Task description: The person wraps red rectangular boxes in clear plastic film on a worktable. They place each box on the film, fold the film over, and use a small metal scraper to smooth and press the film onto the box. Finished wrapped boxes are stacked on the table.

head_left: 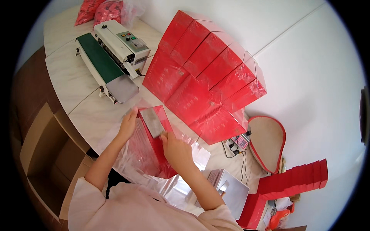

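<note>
Pale walls (308,92) are enclosing a curving, marble-patterned desk (61,73), and the person is working at its near edge. One red box (157,148) is lying tilted between the hands, just in front of the stacked goods, with clear film (133,163) bunching around its lower part. The left hand (128,125) is grasping the box's far left corner; the right hand (176,150) is placing its fingertips at the near end of a grey flat piece (153,122) on the box's end, though I cannot tell whether it is gripping it. Doing this well is probably calling for a steady left hold, light even pressure from the right, and film being drawn smooth rather than stretched over the corners.

Counting: one belt sealing machine (98,56) is standing on the desk; about six film-wrapped red boxes (208,65) are resting above three wider faces; two bags of red packets (110,11) are sitting behind; one carton (34,142) is gaping open on the left.
</note>
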Demonstrator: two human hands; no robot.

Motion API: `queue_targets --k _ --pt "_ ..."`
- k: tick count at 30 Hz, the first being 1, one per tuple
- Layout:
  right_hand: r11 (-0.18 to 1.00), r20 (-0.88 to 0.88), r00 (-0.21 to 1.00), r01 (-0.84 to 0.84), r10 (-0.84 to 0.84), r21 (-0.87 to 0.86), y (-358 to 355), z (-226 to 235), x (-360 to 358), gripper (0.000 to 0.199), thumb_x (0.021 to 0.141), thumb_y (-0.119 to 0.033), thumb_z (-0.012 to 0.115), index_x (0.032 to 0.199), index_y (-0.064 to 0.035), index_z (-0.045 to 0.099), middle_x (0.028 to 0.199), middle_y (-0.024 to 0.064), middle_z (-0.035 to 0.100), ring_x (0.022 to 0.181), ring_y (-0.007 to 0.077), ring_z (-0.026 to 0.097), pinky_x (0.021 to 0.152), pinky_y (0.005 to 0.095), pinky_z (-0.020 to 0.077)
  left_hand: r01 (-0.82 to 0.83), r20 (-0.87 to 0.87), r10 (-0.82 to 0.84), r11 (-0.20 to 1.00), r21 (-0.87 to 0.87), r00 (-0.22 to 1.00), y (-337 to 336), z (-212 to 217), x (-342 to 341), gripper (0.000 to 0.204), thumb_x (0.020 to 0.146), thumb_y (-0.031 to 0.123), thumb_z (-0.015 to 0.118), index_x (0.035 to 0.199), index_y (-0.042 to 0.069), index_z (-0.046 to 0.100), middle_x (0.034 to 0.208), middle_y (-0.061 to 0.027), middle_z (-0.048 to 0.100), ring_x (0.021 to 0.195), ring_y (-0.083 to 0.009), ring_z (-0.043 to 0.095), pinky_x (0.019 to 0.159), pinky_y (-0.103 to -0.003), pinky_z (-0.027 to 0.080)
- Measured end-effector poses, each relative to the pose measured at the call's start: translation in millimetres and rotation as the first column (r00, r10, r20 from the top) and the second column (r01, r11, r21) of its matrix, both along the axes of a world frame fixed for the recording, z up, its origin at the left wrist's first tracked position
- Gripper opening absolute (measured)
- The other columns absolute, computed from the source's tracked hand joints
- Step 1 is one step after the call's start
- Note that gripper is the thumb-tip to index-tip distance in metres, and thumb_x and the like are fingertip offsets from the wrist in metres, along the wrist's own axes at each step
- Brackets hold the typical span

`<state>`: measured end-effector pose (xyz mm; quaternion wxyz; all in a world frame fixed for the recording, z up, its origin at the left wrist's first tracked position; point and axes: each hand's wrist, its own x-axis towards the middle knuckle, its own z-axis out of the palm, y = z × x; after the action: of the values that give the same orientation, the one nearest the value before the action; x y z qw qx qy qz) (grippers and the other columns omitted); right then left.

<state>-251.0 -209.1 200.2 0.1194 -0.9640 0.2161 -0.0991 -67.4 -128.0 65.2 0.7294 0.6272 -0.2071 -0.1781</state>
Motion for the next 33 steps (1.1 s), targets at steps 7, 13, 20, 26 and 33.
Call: queue_targets --k 7,13,20,26,33 --pt "0.996 -0.082 0.996 0.038 -0.044 -0.075 35.5 12.8 -136.6 0.022 0.096 -0.028 0.058 0.088 -0.0085 0.052 0.058 0.0087 0.061 0.045 0.0277 0.06 0.039 0.0376 0.0455 0.078 0.071 -0.072 0.993 -0.087 0.995 -7.2 27.5 -2.1 0.047 0.106 0.037 0.037 0.117 0.0 0.063 0.115 -0.008 0.064 0.109 -0.0164 0.055 0.1 -0.029 0.038" --pt "0.98 -0.065 0.991 0.104 -0.116 -0.172 43.5 17.6 -164.7 0.025 0.096 -0.029 0.058 0.082 -0.009 0.051 0.057 0.0065 0.056 0.041 0.0273 0.056 0.037 0.0386 0.0426 0.086 0.047 -0.083 0.993 -0.076 0.995 -9.6 24.7 -5.7 0.044 0.106 0.034 0.036 0.117 0.001 0.062 0.117 -0.0072 0.063 0.113 -0.0157 0.053 0.103 -0.028 0.035" --pt "0.968 -0.072 0.986 0.133 -0.152 -0.215 14.9 7.2 -104.1 0.027 0.097 -0.03 0.056 0.082 -0.0088 0.051 0.054 0.0092 0.058 0.041 0.028 0.059 0.036 0.0388 0.0439 0.023 0.069 -0.016 0.994 -0.108 0.997 -11.6 20.8 -4.7 0.038 0.105 0.031 0.039 0.119 0.003 0.06 0.118 -0.005 0.061 0.112 -0.0136 0.051 0.102 -0.028 0.034" --pt "0.966 0.028 0.998 0.07 -0.065 -0.249 -13.1 -2.2 -27.2 0.026 0.099 -0.029 0.054 0.084 -0.0077 0.052 0.054 0.0122 0.059 0.044 0.0309 0.061 0.04 0.0421 0.0465 -0.009 0.009 0.009 0.999 -0.049 1.0 -12.0 27.0 -10.5 0.031 0.105 0.028 0.041 0.122 0.008 0.057 0.108 -0.0011 0.056 0.102 -0.0097 0.047 0.096 -0.024 0.034" --pt "0.983 0.099 0.995 0.021 -0.004 -0.18 -37.3 -11.0 39.9 0.027 0.1 -0.031 0.05 0.091 -0.006 0.054 0.059 0.0175 0.061 0.057 0.0387 0.064 0.052 0.0491 0.05 -0.073 0.134 0.084 0.994 -0.084 0.987 -14.4 19.1 -9.8 0.031 0.102 0.03 0.046 0.125 0.009 0.051 0.1 -0.0054 0.059 0.088 -0.0135 0.051 0.084 -0.028 0.041"
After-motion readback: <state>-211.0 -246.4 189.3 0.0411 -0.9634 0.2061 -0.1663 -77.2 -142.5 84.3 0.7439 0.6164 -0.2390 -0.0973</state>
